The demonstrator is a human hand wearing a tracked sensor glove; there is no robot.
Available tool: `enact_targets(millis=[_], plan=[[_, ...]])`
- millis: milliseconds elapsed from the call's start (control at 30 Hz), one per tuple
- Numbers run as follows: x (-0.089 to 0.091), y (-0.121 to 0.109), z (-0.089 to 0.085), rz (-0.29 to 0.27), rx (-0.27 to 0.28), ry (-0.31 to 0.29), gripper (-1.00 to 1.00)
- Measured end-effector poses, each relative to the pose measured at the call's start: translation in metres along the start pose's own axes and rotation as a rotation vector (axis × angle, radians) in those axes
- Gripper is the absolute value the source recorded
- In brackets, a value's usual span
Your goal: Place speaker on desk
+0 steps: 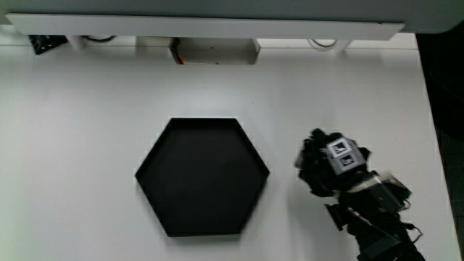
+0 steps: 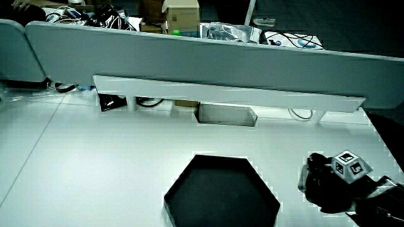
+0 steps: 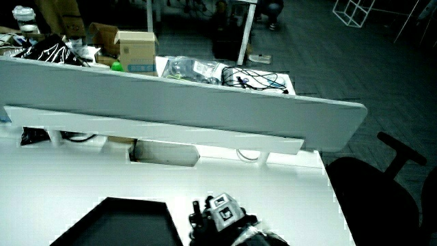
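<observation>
We see the hand (image 1: 328,165) beside the hexagonal tray (image 1: 202,176), low over the desk (image 1: 80,130); grip unreadable, no speaker discernible, placement unconfirmed.

Hand (image 1: 330,163): anything under it is hidden by the glove, black on black, can't tell in main view or in both side views. Forearm (image 1: 377,225) is cut off by the pic edge nearest the person. In a side view the hand (image 3: 218,222) is only partly in pic, lower part cut. Black hex tray (image 2: 221,192): its near corner is cut off in a side view. Small dark item (image 1: 47,43) under the partition, too small to ID.
</observation>
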Motion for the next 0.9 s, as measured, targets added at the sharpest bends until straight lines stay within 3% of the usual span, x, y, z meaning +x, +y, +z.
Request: enact_targets(millis=[33,67,133,200,233,333,400,467,567,667,800,833,900], plan=[[0.002,0.005,-0.009,0.026,-0.029,0.019,0.00],[0.004,0.008,-0.017,0.017,-0.057,0.022,0.00],[0.005,0.007,-0.024,0.036,-0.057,0.057,0.00],[0.005,0.011,-0.034,0.034,-0.109,0.061,0.00],[0.005,0.011,-0.036,0.038,-0.102,0.065,0.00],[0.002,0.016,-0.046,0.030,-0.152,0.066,0.00],[0.001,0.013,-0.045,0.021,-0.136,0.061,0.00],[-0.001,0.017,-0.054,0.025,-0.177,0.064,0.00],[-0.002,0.013,-0.055,0.025,-0.158,0.068,0.00],[-0.002,0.014,-0.063,0.012,-0.189,0.067,0.00],[-0.004,0.015,-0.065,0.014,-0.177,0.063,0.00],[-0.004,0.011,-0.058,0.007,-0.146,0.066,0.00],[-0.004,0.015,-0.060,-0.001,-0.168,0.061,0.00]])
